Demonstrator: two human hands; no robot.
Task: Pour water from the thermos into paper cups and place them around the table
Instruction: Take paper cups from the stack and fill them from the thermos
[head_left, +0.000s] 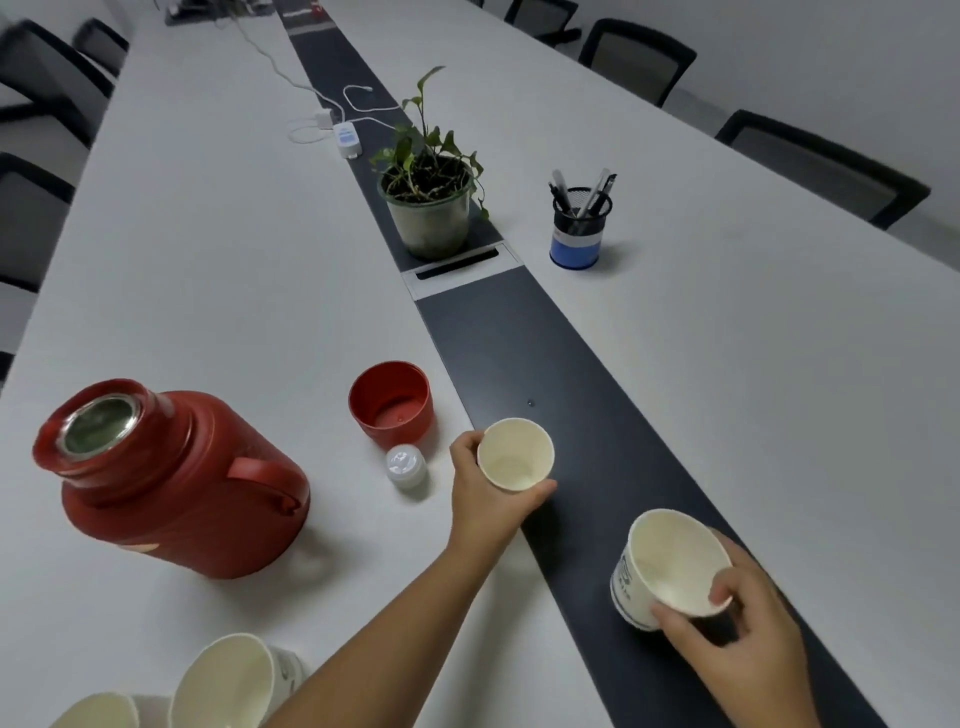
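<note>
left hand (485, 512) grips far cup (515, 455) | right hand (737, 631) grips near cup (670, 566) | two more cups (228, 680) at bench (218, 270) edge | one thermos (166, 480), uncapped | one red lid (391, 402)

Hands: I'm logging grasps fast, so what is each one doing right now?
Left hand: holding a paper cup by its side.
Right hand: holding another paper cup, fingers over its rim.
</note>
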